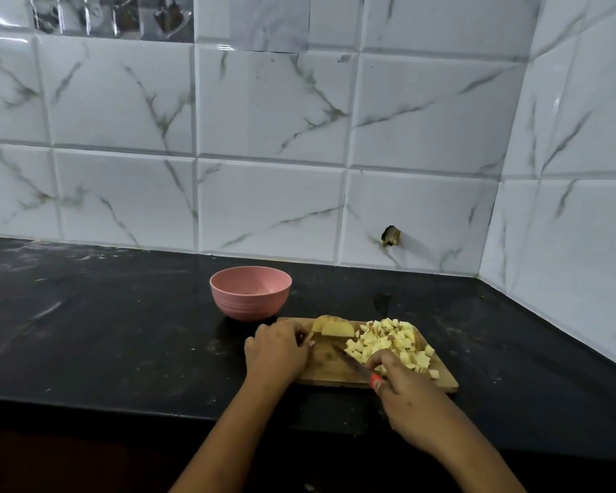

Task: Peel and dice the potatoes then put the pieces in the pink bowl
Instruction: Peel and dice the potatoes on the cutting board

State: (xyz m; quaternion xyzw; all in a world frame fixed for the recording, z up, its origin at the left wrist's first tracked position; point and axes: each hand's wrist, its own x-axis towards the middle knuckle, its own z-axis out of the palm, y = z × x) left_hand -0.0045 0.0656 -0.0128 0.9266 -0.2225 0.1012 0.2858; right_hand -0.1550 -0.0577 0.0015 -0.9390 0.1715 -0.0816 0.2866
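Board (326, 364) on dark counter (104, 332), near centre. R hand (406, 396) grips knife (349, 361) by its red handle, blade low over board w/ tip aimed far-left. Dice (392, 339) heaped on board's right half, just beyond R hand's knuckles. L hand (276, 350) curled at board's left end, fingertips at a small bit (310, 339); can't tell if it's pinched. Big potato chunk (333, 328) at far edge, btwn L hand & dice. Pink bowl (250, 304) just beyond board's far-left corner, apart from both hands.

Wooden board (335, 371), glossy marble-look tiles (264, 112), matt pink bowl (244, 300).
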